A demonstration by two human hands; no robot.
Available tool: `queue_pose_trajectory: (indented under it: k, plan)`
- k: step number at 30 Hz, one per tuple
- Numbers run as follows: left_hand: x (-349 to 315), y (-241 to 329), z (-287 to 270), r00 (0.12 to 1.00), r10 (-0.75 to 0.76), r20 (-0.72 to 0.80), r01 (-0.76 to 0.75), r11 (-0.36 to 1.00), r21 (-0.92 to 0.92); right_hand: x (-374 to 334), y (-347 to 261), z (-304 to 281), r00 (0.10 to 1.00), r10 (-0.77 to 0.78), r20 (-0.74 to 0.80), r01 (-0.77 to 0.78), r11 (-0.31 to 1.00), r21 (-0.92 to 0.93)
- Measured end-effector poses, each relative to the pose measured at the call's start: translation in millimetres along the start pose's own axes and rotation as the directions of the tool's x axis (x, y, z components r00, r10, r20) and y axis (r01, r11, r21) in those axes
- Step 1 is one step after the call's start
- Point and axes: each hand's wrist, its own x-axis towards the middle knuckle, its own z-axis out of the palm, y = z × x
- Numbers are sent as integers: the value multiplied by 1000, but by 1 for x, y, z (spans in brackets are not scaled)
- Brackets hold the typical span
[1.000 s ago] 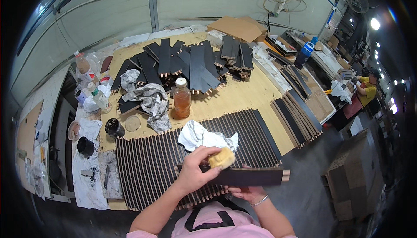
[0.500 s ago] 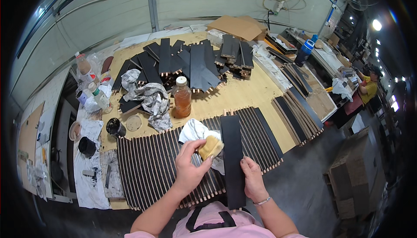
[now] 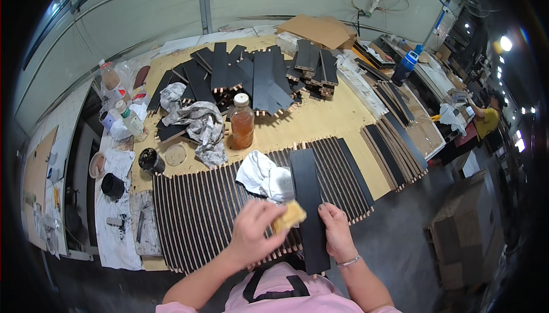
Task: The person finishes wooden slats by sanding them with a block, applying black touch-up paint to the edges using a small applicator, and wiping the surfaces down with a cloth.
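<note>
My left hand (image 3: 255, 228) pinches a yellow sponge (image 3: 290, 216) beside the left long edge of a black-coated board (image 3: 309, 210). That board stands lengthwise in front of me, with small wooden pegs at its ends. My right hand (image 3: 338, 234) grips its right edge, thumb on the black face and fingers behind. Under it lies a long row of narrow dark boards (image 3: 197, 221) set on edge, their pale pegs showing. A crumpled white cloth (image 3: 260, 174) rests on the row, just left of the held board.
Behind the row stand a capped bottle of amber liquid (image 3: 242, 123) and a stained rag (image 3: 203, 130). Black boards (image 3: 266, 81) lie heaped farther back. Dark cups (image 3: 151, 161) stand at left. More boards (image 3: 394, 150) lie at right; a person in yellow (image 3: 487, 121) is beyond.
My left hand has moved down and slightly right with the sponge, away from the white cloth and closer to the board's edge. My right hand still holds the board.
</note>
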Motion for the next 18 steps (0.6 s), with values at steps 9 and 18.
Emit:
queue_pose_trajectory:
  k: [9,18]
  plan:
    - [-87,8,6,984,50,170,-35,995,-91,31,-1,27,1000,-22,7,21,996,86]
    - [-126,-132,-176,548,-745,-381,648,666,-370,36,10,28,999,-8,-44,13,994,110]
